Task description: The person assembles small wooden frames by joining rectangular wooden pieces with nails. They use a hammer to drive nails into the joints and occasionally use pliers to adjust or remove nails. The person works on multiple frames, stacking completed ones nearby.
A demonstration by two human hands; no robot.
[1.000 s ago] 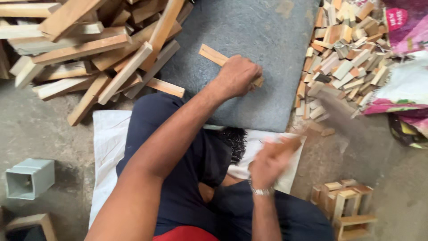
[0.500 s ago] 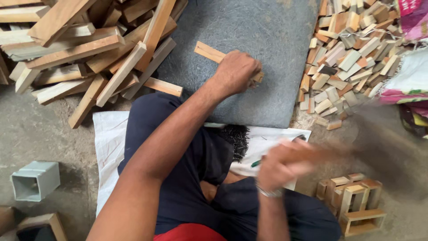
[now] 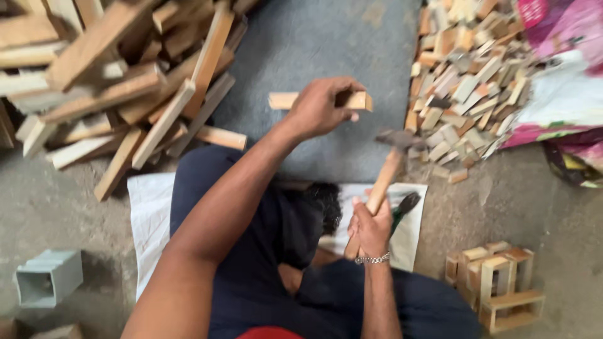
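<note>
1. Both hands are busy: the left hand is clenched over a short wooden strip, pinning it on the grey mat, while the right hand grips the wooden handle of a hammer near its lower end, with the dark head raised just right of the strip.
2. Judging by its look, the strip is light, stiff and dry; it would likely split or slide under a blow, so a firm hold at its middle, fingers clear of the ends, suits it.
3. It is a pale, squared, flat-sided offcut, with both ends showing past the fingers.
4. To the far left lies a heap of longer wooden slats; to the far right, a pile of small offcuts beside a pink sack.
5. Near right stand small wooden frames; near left, a grey square tube piece.
</note>
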